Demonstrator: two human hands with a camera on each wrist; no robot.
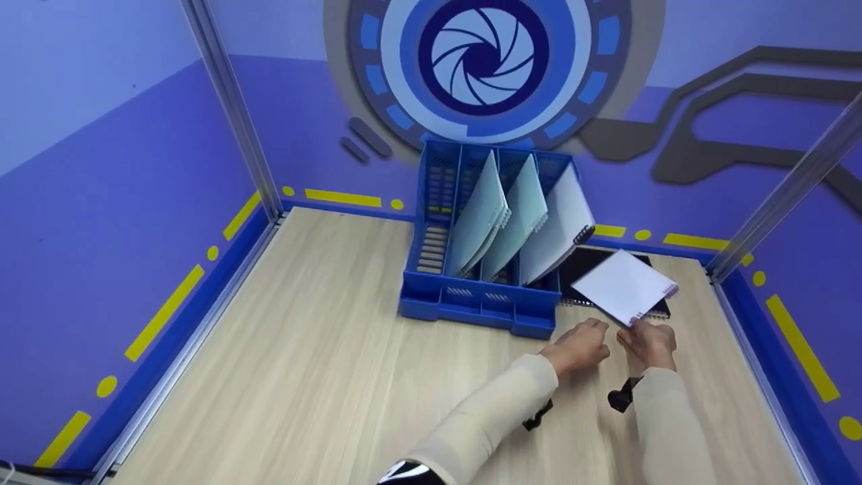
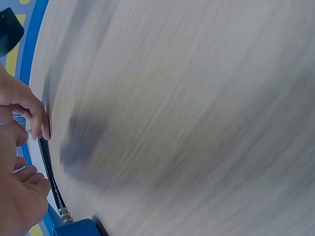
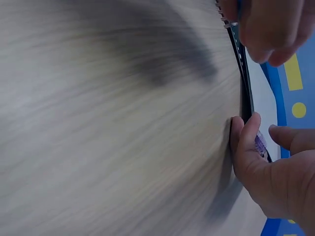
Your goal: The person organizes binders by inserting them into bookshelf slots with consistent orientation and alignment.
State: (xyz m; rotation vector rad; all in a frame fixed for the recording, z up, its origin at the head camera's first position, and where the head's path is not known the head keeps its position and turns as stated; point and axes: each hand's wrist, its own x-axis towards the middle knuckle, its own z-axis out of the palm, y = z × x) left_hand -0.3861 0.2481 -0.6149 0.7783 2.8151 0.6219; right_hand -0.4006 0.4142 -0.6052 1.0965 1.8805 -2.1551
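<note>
A small white spiral notebook point(image 1: 623, 286) lies slanted over a black spiral notebook point(image 1: 582, 266) to the right of the blue file rack point(image 1: 485, 300). My right hand point(image 1: 650, 342) pinches the white notebook at its near corner, beside the coil binding. In the right wrist view the fingers point(image 3: 246, 142) of that hand are under the edge and the thumb is above it. My left hand point(image 1: 580, 347) hovers just left of it, over the table, with loosely curled fingers and nothing in them. The left wrist view shows this hand point(image 2: 24, 191) near the notebook edge.
Three spiral notebooks lean in the rack: a pale one point(image 1: 475, 225), a pale green one point(image 1: 515, 222) and a white one point(image 1: 555, 229) with a black coil. The wooden table point(image 1: 303, 350) runs up to the patterned walls. A metal post point(image 1: 781, 195) stands at the right corner.
</note>
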